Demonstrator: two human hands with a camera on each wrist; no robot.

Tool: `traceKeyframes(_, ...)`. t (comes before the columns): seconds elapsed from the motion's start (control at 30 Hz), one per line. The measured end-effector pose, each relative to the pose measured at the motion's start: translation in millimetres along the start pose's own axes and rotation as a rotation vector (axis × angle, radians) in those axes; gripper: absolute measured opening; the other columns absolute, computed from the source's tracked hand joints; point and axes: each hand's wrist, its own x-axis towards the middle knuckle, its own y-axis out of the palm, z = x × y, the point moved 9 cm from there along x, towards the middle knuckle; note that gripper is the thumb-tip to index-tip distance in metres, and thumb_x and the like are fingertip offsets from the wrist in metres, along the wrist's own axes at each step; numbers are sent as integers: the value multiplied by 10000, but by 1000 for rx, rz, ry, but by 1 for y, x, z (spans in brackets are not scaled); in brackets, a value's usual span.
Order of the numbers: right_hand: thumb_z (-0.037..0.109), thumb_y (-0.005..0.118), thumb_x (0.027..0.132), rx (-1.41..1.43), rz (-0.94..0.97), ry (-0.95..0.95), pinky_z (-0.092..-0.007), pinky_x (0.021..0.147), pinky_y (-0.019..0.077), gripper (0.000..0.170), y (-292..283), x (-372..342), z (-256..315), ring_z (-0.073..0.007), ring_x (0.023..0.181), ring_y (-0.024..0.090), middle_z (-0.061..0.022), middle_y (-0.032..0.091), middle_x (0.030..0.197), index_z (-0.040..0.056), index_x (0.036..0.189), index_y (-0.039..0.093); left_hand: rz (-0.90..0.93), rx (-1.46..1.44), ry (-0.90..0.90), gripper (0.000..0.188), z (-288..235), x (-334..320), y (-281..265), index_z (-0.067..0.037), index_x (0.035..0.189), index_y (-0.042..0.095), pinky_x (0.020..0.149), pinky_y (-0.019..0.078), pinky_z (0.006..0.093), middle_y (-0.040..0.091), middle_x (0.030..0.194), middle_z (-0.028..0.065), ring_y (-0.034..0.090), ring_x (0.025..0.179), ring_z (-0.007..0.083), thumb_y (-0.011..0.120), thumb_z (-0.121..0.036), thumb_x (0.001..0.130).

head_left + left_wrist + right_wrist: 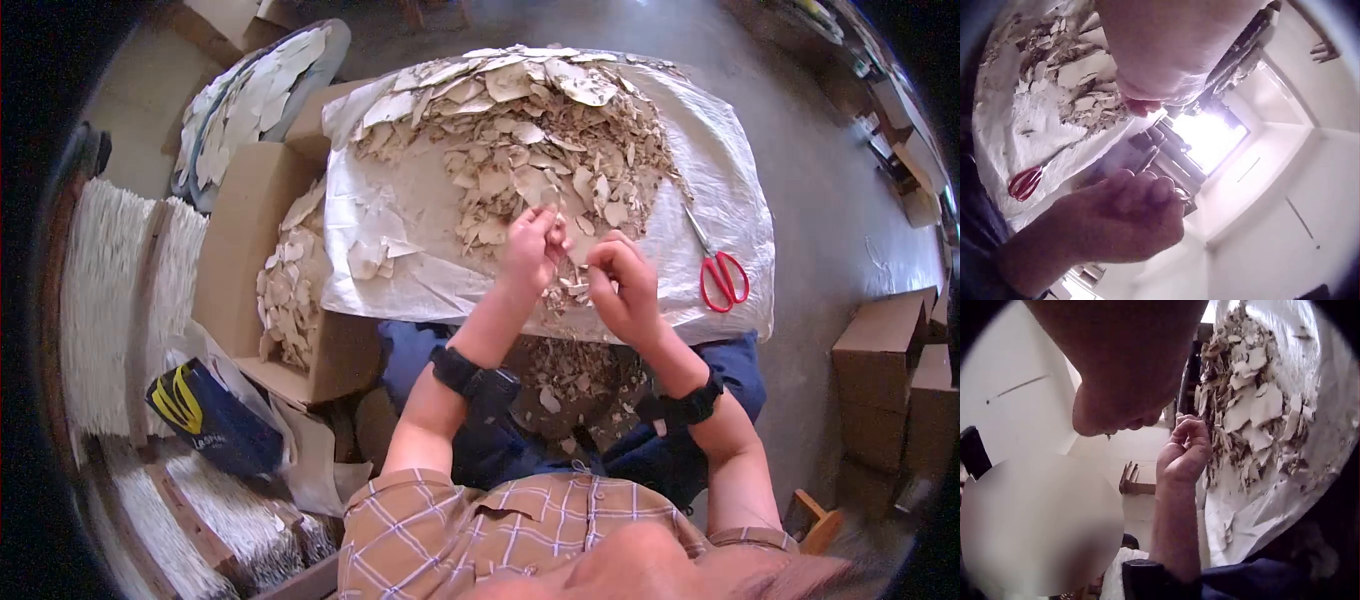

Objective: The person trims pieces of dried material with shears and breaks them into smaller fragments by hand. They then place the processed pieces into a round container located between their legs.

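Over the near edge of a heap of thin, pale, brown-edged dried flakes, both hands are raised close together. My left hand has its fingers curled and thumb drawn in, pinching a small pale flake at the fingertips; most of the flake is hidden. To its right, my right hand is curled with the thumb against the bent fingers, and no piece shows clearly in it. Small broken bits lie below and between the hands. Red-handled scissors rest on the white sheet to the right.
A cardboard box holding larger flakes stands at the left of the covered work surface. Behind it is a round tray of flakes. A dark blue bag sits lower left. Scraps lie between the person's knees. Cartons stand right.
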Motion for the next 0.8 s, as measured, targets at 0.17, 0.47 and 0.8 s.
traceKeyframes(0.17,196,430,741,711,197,842,-284,387,313,216,31,-36,-73,-128,409,366,-31,434,533,-8,688,478,-158,107,98,90,-19,-11,-2,-68,913,458,484,414,244,544,737,57,468,525,75,494,-131,859)
traceKeyframes(0.47,269,509,750,-265,1126,-10,-414,677,443,235,84,-134,-59,-317,698,558,-160,555,709,56,772,607,-146,63,34,94,-26,-29,-35,-53,919,468,470,421,252,547,749,85,497,518,95,482,-124,859)
traceKeyframes(0.8,102,492,672,-431,1074,181,-426,579,451,123,86,-124,-85,-351,674,572,-182,576,676,16,667,581,-411,-129,635,211,-196,-62,-135,5,912,511,723,506,331,592,872,109,595,789,198,485,-192,845)
